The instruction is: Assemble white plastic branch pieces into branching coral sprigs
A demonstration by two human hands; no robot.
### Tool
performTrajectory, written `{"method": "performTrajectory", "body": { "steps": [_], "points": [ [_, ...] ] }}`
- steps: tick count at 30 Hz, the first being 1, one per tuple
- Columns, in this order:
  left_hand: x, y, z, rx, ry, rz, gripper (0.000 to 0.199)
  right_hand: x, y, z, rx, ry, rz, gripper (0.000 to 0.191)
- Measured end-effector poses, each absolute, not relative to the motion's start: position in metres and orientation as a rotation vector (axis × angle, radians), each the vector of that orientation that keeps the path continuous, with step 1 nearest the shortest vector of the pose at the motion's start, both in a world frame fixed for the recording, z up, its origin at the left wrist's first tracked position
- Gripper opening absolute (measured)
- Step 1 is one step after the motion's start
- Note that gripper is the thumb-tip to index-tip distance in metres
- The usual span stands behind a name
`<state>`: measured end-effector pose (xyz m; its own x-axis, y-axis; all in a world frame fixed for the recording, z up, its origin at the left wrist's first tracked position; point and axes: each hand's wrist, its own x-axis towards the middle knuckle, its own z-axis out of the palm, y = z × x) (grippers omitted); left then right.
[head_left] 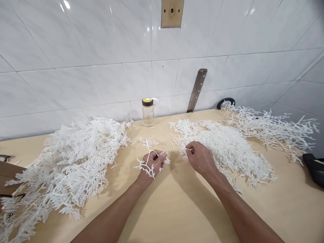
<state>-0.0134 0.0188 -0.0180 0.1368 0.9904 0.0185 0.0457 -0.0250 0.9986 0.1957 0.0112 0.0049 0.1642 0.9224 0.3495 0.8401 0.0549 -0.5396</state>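
Note:
My left hand [153, 162] is closed on a white branching plastic twig [146, 164], whose forked ends spread to the left and above the fingers. Small white bits [166, 161] show by the thumb. My right hand [199, 156] is pinched at the near-left edge of a heap of small white pieces [225, 141]; what its fingertips hold, if anything, is too small to make out. Just beyond my left hand a few loose white twigs [146, 141] lie on the wooden table [162, 209].
A large heap of white branching twigs [83, 162] covers the left side. More long twigs [273, 126] are piled at the far right. A clear jar [148, 114] with a yellow-and-black lid stands near the tiled wall. Black objects [314, 168] sit at the right edge.

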Motion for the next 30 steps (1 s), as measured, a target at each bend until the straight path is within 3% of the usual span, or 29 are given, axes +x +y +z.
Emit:
{"method": "performTrajectory", "body": {
  "steps": [4, 8, 11, 25, 30],
  "points": [
    [-0.015, 0.021, -0.02, 1.377, 1.171, 1.13, 0.028, 0.185, 0.003, 0.015, -1.652, -1.614, 0.278, 0.016],
    [-0.012, 0.018, -0.017, 1.413, 1.232, 1.158, 0.023, 0.158, -0.003, 0.015, -1.566, -1.57, 0.955, 0.03],
    [-0.009, 0.016, -0.015, 1.419, 1.244, 1.179, 0.023, 0.145, -0.005, 0.008, -1.47, -1.506, 1.206, 0.031],
    [-0.01, 0.015, -0.01, 1.419, 1.251, 1.135, 0.028, 0.142, -0.002, -0.006, -1.479, -1.451, 1.137, 0.022],
    [-0.009, 0.017, -0.013, 1.46, 1.233, 1.175, 0.021, 0.14, -0.003, -0.003, -1.547, -1.455, 1.076, 0.019]
  ]
}}
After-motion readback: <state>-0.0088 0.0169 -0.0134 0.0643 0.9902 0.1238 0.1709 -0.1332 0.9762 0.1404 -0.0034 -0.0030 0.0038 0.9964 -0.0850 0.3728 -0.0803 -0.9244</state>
